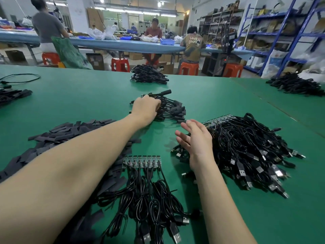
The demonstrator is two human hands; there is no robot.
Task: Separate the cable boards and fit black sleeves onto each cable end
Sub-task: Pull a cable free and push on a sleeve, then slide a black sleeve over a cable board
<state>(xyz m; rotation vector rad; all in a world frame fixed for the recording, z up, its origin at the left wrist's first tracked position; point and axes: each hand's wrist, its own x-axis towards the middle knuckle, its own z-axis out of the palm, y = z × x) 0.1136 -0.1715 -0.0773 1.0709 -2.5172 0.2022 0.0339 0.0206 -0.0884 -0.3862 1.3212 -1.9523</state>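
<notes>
Green mat table [219, 95], workshop setting. Left hand [146, 110] reaches forward, fingers curled onto sleeved cable bundle [173, 110] at table centre. Right hand [197, 140] hovers with fingers spread, empty, beside large cable heap [249, 148]. Joined cable boards [141, 162] lie near; black sleeves [66, 132] piled left. Beyond: blue workbench [123, 44], seated workers, red stools [120, 64], blue shelving [288, 34].

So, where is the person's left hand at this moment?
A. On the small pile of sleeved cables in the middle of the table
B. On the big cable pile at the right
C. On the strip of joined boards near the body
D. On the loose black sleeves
A: the left hand rests, fingers curled, on the small pile of sleeved cables, while the right hand is open beside the big cable pile.
</notes>
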